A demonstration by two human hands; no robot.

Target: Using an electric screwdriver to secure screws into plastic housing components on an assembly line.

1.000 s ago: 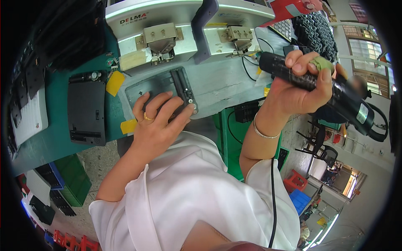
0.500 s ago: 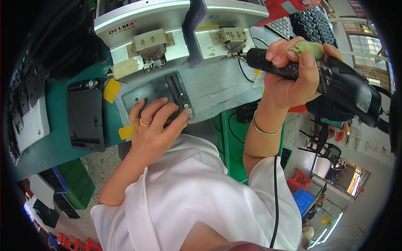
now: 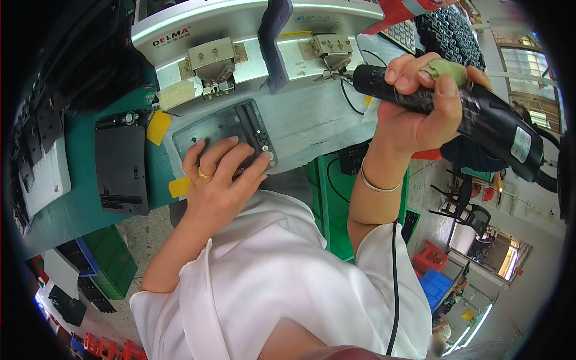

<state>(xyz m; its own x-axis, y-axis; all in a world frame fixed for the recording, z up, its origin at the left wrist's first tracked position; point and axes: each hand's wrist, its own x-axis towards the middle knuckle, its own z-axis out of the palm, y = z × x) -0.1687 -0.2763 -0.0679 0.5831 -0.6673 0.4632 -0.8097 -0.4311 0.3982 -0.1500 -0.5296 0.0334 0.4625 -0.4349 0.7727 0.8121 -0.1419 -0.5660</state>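
Black and thick-bodied, the driver [image 3: 504, 132] lies slantwise in the right hand [image 3: 420, 129], up and to the right of the bench work. The grip there is firm: fingers curl over the top, the thumb wraps round, and a green wrap [image 3: 445, 69] covers one finger. Its narrow end points left at the right outlet [image 3: 333, 51] of a silver machine [image 3: 231, 24]; whether the bit touches the outlet, I cannot tell. A bracelet [image 3: 380, 187] circles the right wrist.

The left hand [image 3: 222, 174] grasps nothing. Its fingers, spread and bent, rest on the lower part of the dark panel [image 3: 210, 129], which lies on the bench in front of the machine, just below the left outlet [image 3: 214, 60]. A black bar [image 3: 247, 120] runs along the panel's right side — the index fingertip sits close to the bar's lower end. A ring [image 3: 204, 173] shows on one finger.

To the left, well apart from the hand, a second panel [image 3: 120, 159] lies on the green mat [image 3: 78, 138]. Two yellow slips lie near the first panel: the upper slip [image 3: 158, 127] between the two panels, the lower slip [image 3: 179, 187] just beside the left hand.
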